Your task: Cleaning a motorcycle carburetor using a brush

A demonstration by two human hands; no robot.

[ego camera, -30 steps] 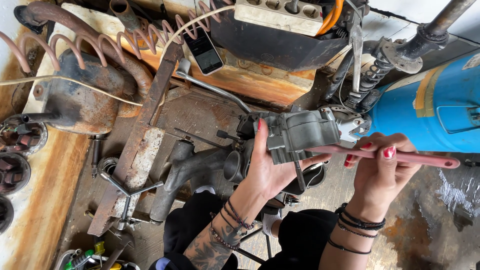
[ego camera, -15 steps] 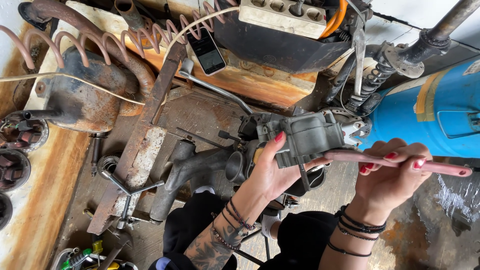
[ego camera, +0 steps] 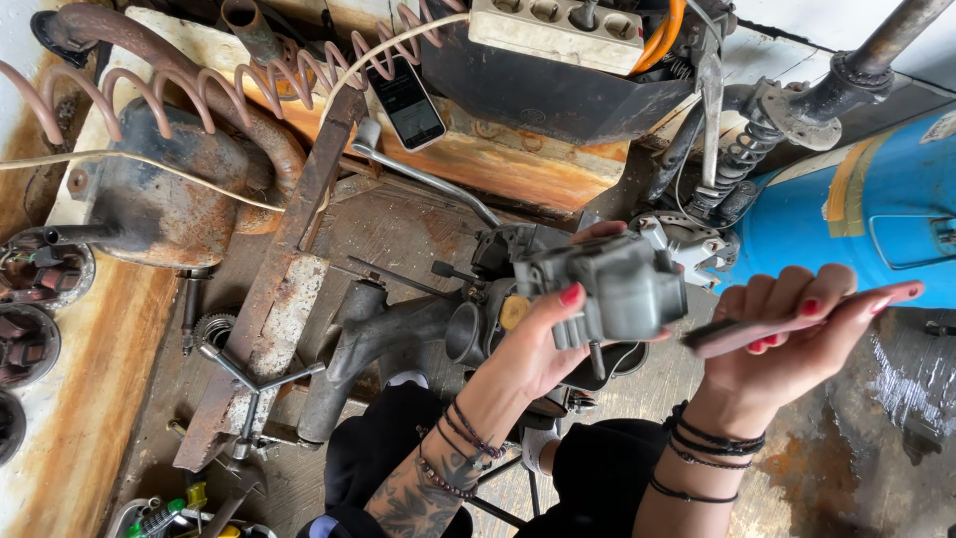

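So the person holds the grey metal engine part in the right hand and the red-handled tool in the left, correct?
Not quite: the hands are swapped. In the head view, the left hand grips the grey metal engine part, and the right hand holds the red-handled tool.

A phone (ego camera: 403, 100) is lying at about eleven o'clock, tilted, its rectangular screen showing dark grey with faint pale lines. At three o'clock, yellowish tape strips (ego camera: 846, 184) and an outlined rectangular label (ego camera: 911, 242) are sitting on the blue tank (ego camera: 827, 239).
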